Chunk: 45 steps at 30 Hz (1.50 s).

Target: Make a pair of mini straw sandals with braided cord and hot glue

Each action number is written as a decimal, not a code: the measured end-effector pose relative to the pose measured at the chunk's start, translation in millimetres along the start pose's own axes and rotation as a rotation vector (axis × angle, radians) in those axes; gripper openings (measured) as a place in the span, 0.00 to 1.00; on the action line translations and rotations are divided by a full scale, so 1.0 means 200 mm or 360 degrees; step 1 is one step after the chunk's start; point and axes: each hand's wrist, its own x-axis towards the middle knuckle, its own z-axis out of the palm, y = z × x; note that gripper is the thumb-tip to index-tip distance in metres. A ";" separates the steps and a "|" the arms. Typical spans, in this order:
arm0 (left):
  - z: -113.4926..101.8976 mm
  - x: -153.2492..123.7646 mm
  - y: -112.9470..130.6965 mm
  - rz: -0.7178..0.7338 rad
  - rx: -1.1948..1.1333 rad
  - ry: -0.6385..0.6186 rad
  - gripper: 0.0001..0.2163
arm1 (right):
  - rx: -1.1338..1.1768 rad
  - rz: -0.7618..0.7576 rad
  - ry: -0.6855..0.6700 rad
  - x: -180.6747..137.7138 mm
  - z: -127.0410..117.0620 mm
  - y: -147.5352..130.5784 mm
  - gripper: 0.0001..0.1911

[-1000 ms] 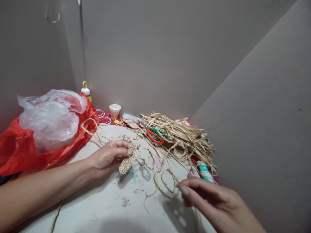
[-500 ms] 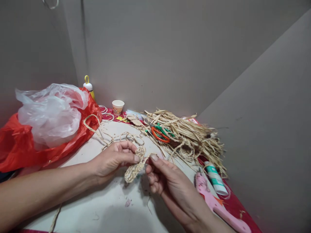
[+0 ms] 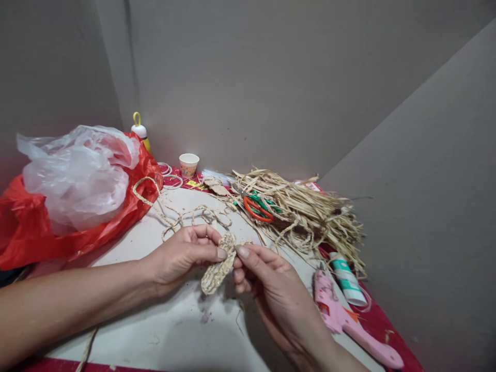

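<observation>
A small oval piece of coiled straw braid is held above the white board. My left hand pinches it from the left, thumb on top near its upper half. At its right edge my right hand pinches the loose end of the braid between thumb and forefinger, close against the oval. The fingers partly hide that end. Behind the hands, a long thin straw braid lies in loops on the board and runs up against the red bag.
A red plastic bag with a clear bag lies left. A paper cup and a yellow-white bottle stand behind. Right are a straw bundle, orange-handled scissors, a white-green roll and a pink glue gun.
The right thumb and forefinger have moved slightly left, bringing the braid end in against the oval's edge. The left hand keeps its pinch. The view has shifted a little.
</observation>
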 end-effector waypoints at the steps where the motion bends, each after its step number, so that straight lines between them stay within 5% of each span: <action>1: 0.00 0.00 0.00 0.0001 -0.0007 0.0008 0.13 | 0.0006 0.0004 0.0007 0.00 0.00 0.00 0.15; 45: 0.03 -0.05 -0.07 -0.0105 -0.0267 -0.0012 0.10 | -0.0573 -0.0640 0.0173 -0.08 -0.06 0.12 0.06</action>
